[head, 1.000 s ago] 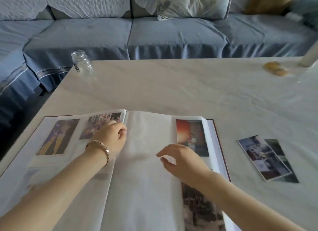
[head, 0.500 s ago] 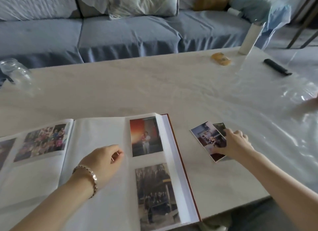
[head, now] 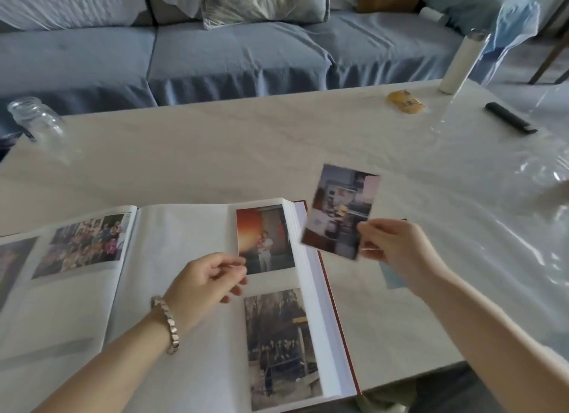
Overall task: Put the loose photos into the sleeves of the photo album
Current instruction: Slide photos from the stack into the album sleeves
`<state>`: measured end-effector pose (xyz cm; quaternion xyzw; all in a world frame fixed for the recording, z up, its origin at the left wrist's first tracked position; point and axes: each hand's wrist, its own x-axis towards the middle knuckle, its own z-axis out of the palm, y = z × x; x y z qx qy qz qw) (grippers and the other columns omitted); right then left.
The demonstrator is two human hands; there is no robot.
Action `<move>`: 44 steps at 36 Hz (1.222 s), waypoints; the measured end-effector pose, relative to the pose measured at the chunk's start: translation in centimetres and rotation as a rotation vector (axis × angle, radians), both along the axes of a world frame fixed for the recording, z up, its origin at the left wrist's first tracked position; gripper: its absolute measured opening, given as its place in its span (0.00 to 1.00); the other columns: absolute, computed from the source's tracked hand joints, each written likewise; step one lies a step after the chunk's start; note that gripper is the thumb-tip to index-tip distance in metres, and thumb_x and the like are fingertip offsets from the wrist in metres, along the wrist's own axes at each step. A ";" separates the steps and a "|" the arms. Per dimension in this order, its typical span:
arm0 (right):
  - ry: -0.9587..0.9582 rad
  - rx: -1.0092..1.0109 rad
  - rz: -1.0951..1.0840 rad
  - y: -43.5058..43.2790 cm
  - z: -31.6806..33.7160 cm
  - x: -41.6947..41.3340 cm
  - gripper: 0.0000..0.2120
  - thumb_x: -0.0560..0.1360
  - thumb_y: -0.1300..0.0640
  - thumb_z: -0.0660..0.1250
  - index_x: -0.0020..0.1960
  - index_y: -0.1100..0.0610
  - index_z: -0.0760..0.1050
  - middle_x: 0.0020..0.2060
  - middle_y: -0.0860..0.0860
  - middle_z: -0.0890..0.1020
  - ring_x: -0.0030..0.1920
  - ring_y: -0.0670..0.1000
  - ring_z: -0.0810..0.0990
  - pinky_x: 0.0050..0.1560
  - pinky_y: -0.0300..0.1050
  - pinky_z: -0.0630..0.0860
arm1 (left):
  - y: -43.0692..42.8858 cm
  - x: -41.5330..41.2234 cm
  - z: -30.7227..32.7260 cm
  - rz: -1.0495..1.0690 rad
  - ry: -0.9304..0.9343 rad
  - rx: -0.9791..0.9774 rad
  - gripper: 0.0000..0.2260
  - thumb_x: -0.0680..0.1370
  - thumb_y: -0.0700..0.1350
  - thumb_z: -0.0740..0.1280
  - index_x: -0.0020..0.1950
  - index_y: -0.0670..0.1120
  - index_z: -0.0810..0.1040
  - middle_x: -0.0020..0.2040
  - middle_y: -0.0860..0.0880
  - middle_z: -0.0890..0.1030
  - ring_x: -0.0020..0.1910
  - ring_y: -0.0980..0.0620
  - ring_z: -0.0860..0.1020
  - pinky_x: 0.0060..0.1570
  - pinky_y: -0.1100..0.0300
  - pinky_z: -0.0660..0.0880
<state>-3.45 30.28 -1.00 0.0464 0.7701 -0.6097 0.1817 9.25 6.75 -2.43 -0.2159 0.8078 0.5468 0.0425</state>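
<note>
The photo album (head: pixel 172 234) lies open on the table, its red cover edge showing at the right. The right page holds a reddish photo above a dark outdoor one; the left page holds a group photo. My right hand (head: pixel 397 251) pinches a loose photo (head: pixel 340 211) by its lower right corner and holds it in the air just right of the album. Another loose photo (head: pixel 392 278) lies on the table, mostly hidden under that hand. My left hand (head: pixel 206 281), with a metal bracelet, hovers over the right page with fingers loosely curled, holding nothing.
On the pale table (head: pixel 246 154) stand a glass jar (head: pixel 35 120) at far left, a white bottle (head: pixel 460 63), a yellow packet (head: pixel 405 102) and a black remote (head: pixel 509 121) at far right. Clear plastic sheeting (head: pixel 523 203) covers the right side. A blue sofa (head: pixel 231 49) stands behind.
My right hand has lifted one photo off the small pile and carried it up toward the album. My left hand has slid right across the page.
</note>
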 end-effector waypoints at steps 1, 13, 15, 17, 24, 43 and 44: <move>-0.015 -0.046 0.059 -1.3 0.5 1.1 0.07 0.76 0.64 0.65 0.41 0.64 0.79 0.33 0.57 0.80 0.26 0.42 0.79 0.30 0.33 0.77 | 0.5 0.0 0.3 0.014 -0.001 0.140 0.05 0.76 0.44 0.66 0.50 0.49 0.78 0.40 0.52 0.84 0.40 0.56 0.82 0.40 0.63 0.79; -0.066 -0.035 0.513 -13.8 -1.3 8.9 0.07 0.77 0.60 0.63 0.46 0.61 0.79 0.35 0.51 0.81 0.35 0.45 0.81 0.38 0.38 0.80 | -2.6 3.2 -0.6 0.639 0.250 0.394 0.07 0.79 0.34 0.60 0.49 0.43 0.76 0.44 0.44 0.82 0.36 0.50 0.83 0.29 0.58 0.80; 0.053 0.081 0.576 -15.3 -2.0 9.5 0.07 0.77 0.59 0.63 0.48 0.57 0.80 0.37 0.49 0.82 0.38 0.45 0.80 0.42 0.38 0.80 | -4.7 4.1 -1.1 0.748 0.293 0.253 0.07 0.79 0.33 0.60 0.50 0.44 0.73 0.45 0.43 0.79 0.34 0.50 0.81 0.22 0.62 0.76; 0.270 0.216 0.645 -16.5 -2.8 9.8 0.08 0.77 0.59 0.63 0.51 0.54 0.80 0.42 0.45 0.81 0.41 0.40 0.78 0.45 0.29 0.75 | -6.9 5.4 -1.7 0.845 0.322 0.101 0.10 0.78 0.34 0.61 0.54 0.47 0.71 0.45 0.43 0.79 0.36 0.50 0.79 0.19 0.64 0.73; 0.681 0.459 0.991 -22.0 -3.5 10.2 0.18 0.80 0.53 0.57 0.70 0.47 0.67 0.72 0.43 0.63 0.70 0.46 0.64 0.66 0.36 0.58 | -14.4 10.5 -2.3 0.946 0.338 -0.238 0.19 0.78 0.35 0.61 0.70 0.43 0.67 0.55 0.46 0.78 0.47 0.56 0.79 0.36 0.72 0.74; 0.890 0.575 1.122 -28.5 -5.2 8.7 0.21 0.81 0.50 0.53 0.74 0.47 0.58 0.76 0.47 0.51 0.75 0.45 0.47 0.70 0.36 0.43 | -23.0 18.3 -3.3 1.043 0.180 -0.594 0.21 0.81 0.37 0.54 0.74 0.47 0.62 0.71 0.46 0.68 0.65 0.45 0.71 0.55 0.61 0.69; 0.891 0.574 1.122 -28.5 -5.3 8.7 0.21 0.81 0.50 0.53 0.74 0.46 0.58 0.76 0.47 0.52 0.75 0.45 0.48 0.70 0.36 0.43 | -23.1 18.4 -3.4 1.033 0.185 -0.586 0.21 0.81 0.37 0.54 0.74 0.47 0.62 0.71 0.47 0.68 0.65 0.46 0.71 0.51 0.64 0.68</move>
